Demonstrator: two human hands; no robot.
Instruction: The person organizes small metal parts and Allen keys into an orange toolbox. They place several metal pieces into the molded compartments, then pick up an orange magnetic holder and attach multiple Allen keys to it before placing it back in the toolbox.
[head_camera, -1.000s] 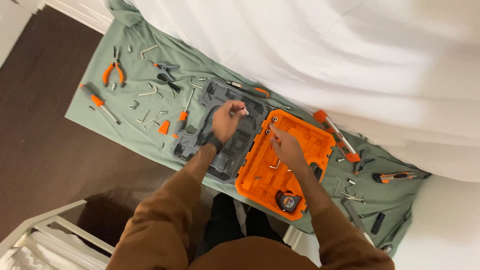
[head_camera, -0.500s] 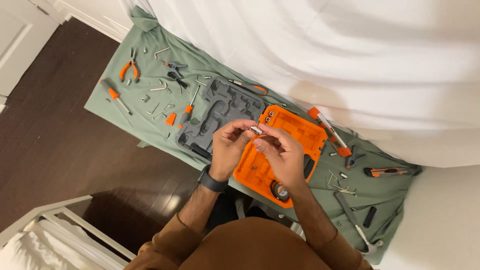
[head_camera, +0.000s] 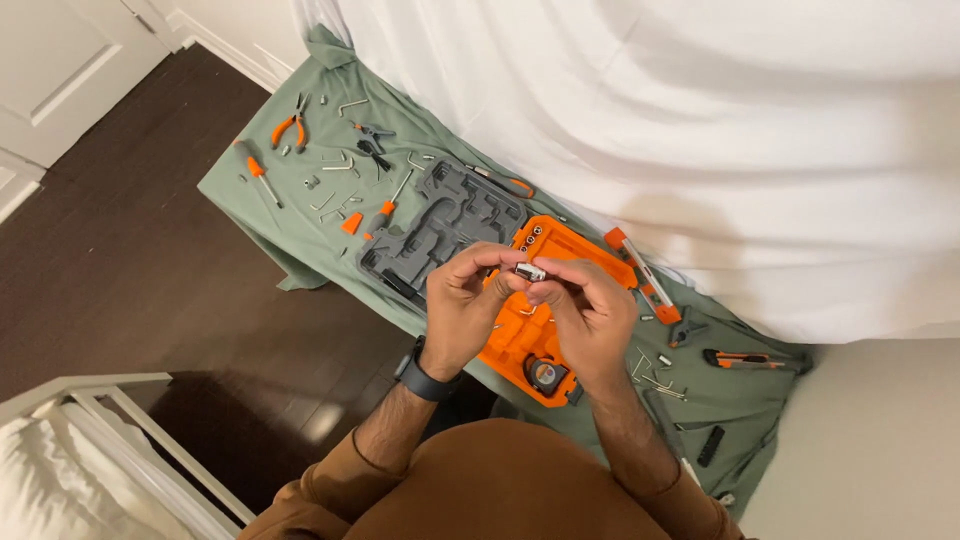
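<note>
Both my hands are raised above an open tool case and pinch one small silver socket between their fingertips. My left hand, with a dark watch on its wrist, grips the piece from the left. From the right, my right hand holds the same piece. Below them lie the case's grey half and orange half. A round tape measure sits in the orange half near its front corner.
A green cloth covers the bed edge, strewn with orange-handled pliers, a screwdriver, hex keys, a utility knife and a small level. White bedding lies behind. Dark wood floor at left; white rail bottom left.
A second ago my hands were apart over the case, the right touching the orange half. They have come together on the small socket and drawn closer to me.
</note>
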